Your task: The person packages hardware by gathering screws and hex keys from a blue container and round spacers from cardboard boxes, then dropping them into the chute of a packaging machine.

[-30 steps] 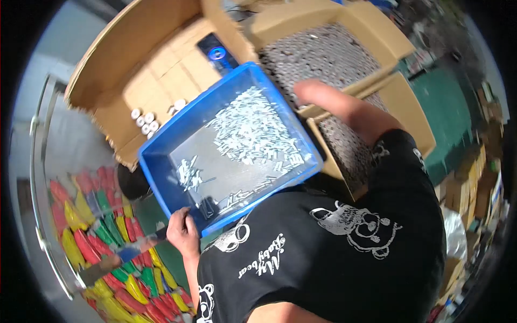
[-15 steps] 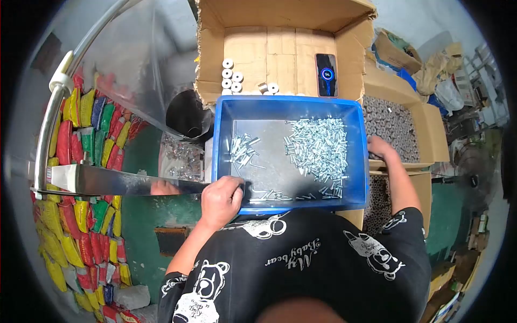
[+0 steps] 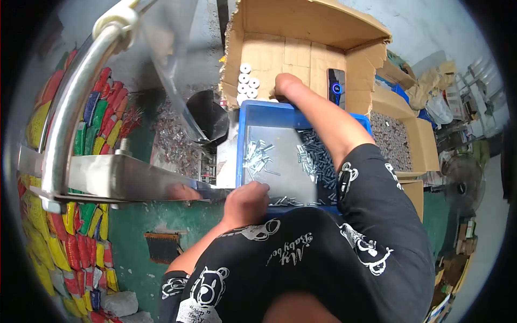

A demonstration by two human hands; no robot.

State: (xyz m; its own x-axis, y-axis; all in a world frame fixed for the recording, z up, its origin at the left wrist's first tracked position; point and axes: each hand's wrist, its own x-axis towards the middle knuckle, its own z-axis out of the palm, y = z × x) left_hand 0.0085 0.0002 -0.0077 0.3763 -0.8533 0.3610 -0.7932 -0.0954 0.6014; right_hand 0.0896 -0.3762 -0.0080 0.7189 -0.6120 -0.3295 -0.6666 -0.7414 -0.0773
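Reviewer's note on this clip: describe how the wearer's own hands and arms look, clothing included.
Both the left hand and the right hand are bare, without gloves. The forearms are uncovered too. A black top with short sleeves carries white cartoon bears and lettering.

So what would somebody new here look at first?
Probably the big blue bin in the middle, with shiny metal pins scattered inside. Then the red, yellow and green bags piled at the left, and the phone glowing blue in the cardboard box behind the bin.
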